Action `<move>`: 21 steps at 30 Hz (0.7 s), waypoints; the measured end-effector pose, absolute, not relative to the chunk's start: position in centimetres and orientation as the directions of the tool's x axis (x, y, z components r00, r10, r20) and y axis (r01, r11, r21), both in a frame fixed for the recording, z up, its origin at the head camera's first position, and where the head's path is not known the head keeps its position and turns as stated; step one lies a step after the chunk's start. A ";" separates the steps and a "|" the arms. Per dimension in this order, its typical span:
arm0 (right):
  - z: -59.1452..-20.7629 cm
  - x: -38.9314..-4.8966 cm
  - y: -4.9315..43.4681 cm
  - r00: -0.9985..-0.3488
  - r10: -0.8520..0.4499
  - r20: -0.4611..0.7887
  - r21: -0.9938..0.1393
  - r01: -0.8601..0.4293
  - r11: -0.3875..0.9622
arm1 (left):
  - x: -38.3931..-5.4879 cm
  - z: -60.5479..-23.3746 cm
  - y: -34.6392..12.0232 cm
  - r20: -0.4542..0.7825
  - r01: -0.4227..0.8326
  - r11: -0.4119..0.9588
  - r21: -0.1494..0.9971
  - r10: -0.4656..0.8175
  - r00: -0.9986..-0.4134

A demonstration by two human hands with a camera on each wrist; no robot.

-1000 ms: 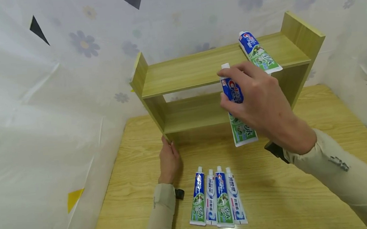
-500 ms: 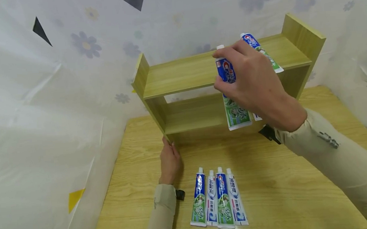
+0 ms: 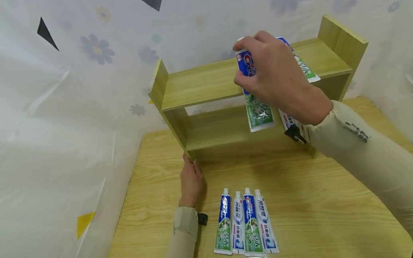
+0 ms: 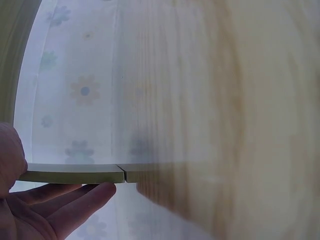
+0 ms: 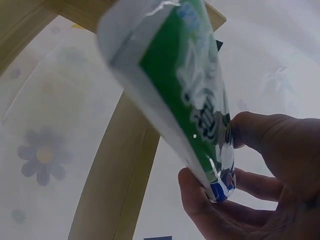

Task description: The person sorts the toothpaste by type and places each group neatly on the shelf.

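Observation:
My right hand (image 3: pixel 280 78) pinches a blue and green Crest toothpaste tube (image 3: pixel 259 111) between thumb and fingers near its cap end. The tube hangs cap up in front of the wooden shelf's upper board (image 3: pixel 203 81). In the right wrist view the tube's flat green end (image 5: pixel 165 65) points toward the camera. My left hand (image 3: pixel 191 184) holds the lower left corner of the shelf; its thumb and fingers lie on opposite sides of the side panel (image 4: pixel 75 177). Behind my right hand, another Crest tube (image 3: pixel 306 69) lies on the upper board, partly hidden.
Blue-green tubes (image 3: pixel 222 228) and white toothpaste tubes (image 3: pixel 267 224) lie in a row on the wooden table (image 3: pixel 153 196), before the shelf. A white tube (image 3: pixel 286 119) shows partly under my right wrist at the lower level. A flower-patterned sheet (image 3: pixel 192 26) hangs behind.
My right hand has lifted the Crest tube up and slightly left, toward the upper board. The left hand stays at the shelf corner.

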State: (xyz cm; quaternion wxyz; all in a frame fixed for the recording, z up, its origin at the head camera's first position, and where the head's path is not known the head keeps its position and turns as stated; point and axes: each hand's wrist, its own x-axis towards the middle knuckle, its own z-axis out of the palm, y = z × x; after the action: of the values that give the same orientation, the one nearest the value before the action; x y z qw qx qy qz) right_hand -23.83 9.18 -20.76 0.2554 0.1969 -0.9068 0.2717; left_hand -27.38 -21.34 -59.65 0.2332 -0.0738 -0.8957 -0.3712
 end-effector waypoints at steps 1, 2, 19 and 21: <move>-20.6 -24.0 9.1 -0.803 -0.216 0.556 -0.404 -0.488 0.774 | -27.1 -59.2 -21.2 0.472 0.314 0.699 0.642 -0.038 -0.881; -20.4 -24.3 9.1 -0.814 -0.212 0.540 -0.414 -0.477 0.775 | -27.0 -58.9 -21.1 0.474 0.315 0.699 0.642 -0.039 -0.880; -18.9 -26.8 8.9 -0.876 -0.211 0.433 -0.425 -0.405 0.809 | -26.1 -57.0 -20.4 0.534 0.377 0.706 0.599 -0.002 -0.845; -18.6 -27.3 8.7 -0.881 -0.211 0.423 -0.427 -0.399 0.811 | -25.8 -56.7 -20.2 0.541 0.374 0.714 0.591 -0.007 -0.841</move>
State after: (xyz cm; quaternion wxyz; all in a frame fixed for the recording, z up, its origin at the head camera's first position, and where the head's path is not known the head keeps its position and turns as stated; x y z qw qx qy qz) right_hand -27.27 8.66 -18.63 0.1810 0.1633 -0.9343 0.2601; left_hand -25.83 -20.20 -56.74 0.2623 -0.1032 -0.8879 -0.3635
